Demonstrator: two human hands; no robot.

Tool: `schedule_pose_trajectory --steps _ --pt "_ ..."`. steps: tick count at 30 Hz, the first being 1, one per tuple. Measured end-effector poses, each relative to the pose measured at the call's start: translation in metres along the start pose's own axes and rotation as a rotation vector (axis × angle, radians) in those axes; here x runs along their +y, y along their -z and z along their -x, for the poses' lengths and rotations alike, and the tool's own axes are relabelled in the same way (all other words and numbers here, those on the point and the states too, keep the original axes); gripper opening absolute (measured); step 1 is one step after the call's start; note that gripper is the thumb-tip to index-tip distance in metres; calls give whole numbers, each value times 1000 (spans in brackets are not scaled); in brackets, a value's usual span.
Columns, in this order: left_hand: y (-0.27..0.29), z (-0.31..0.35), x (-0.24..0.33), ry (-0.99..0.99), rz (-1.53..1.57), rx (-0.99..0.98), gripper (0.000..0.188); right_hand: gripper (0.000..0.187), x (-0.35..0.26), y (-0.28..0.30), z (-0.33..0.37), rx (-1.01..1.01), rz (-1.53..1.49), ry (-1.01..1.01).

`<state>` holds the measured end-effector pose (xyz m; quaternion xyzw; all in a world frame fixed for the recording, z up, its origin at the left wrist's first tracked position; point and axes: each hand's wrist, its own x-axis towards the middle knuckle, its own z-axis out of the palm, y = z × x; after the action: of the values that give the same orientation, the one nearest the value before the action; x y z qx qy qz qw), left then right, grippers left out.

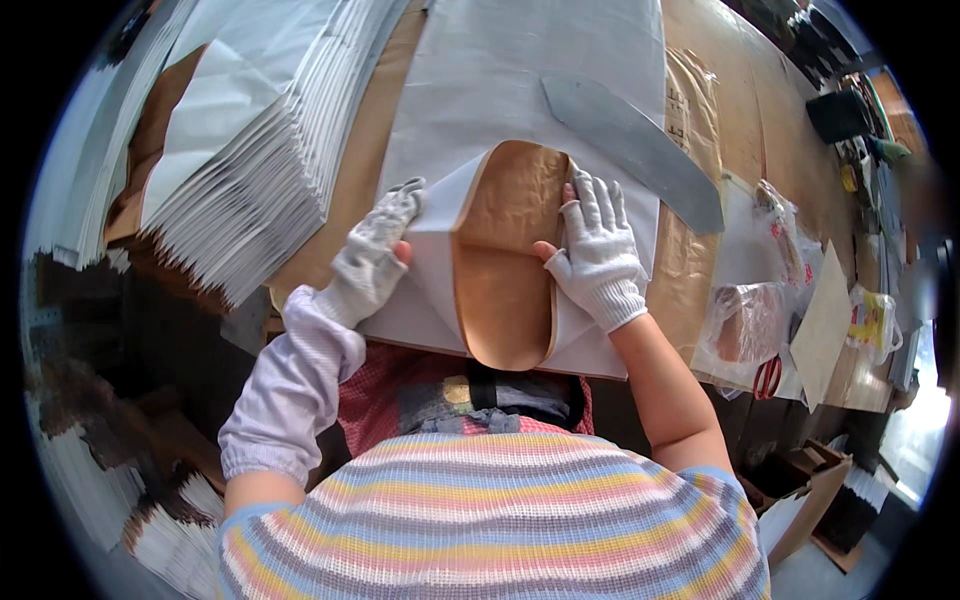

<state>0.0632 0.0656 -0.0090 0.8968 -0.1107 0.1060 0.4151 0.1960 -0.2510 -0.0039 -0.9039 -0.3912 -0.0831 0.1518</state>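
The right hand (600,250), in a white glove that leaves some fingertips bare, lies palm down with fingers nearly straight and slightly spread, its thumb reaching to the right rim of the brown opening. The left hand (368,258), gloved likewise, rests lower left of the frame's centre with fingers extended and close together; whether its thumb presses on anything, I cannot tell. Neither hand is closed around anything.

Between them, in the middle of the frame, is a paper bag (508,300), white outside and brown inside, with its end opened into a long rounded shape. The right hand lies on the fold along the right of that opening; the left is on the white paper to its left, apart from the brown rim. The bag's white body runs up to the top edge of the frame.

Beyond the right fingertips, a flat grey plate (635,150) lies slantwise across the white paper, overhanging its right side onto a brown paper package (690,250). At upper left, a thick stack of white folded bags (270,165) fans out near the left hand. Farther right are a clear plastic bag (745,322), red loop handles (768,377) and a cream sheet (818,325).
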Motion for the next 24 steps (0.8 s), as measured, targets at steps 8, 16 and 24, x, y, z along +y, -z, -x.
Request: schedule_pose_trajectory --steps 8,16,24 --pt "1 -4 5 -12 64 40 81 47 -23 7 -6 -133 -126 265" --pt "10 30 -18 640 815 153 56 42 -90 -80 -62 -690 -121 269" --pt "-18 7 4 -166 -290 216 58 51 -74 -134 -36 -668 -291 331"
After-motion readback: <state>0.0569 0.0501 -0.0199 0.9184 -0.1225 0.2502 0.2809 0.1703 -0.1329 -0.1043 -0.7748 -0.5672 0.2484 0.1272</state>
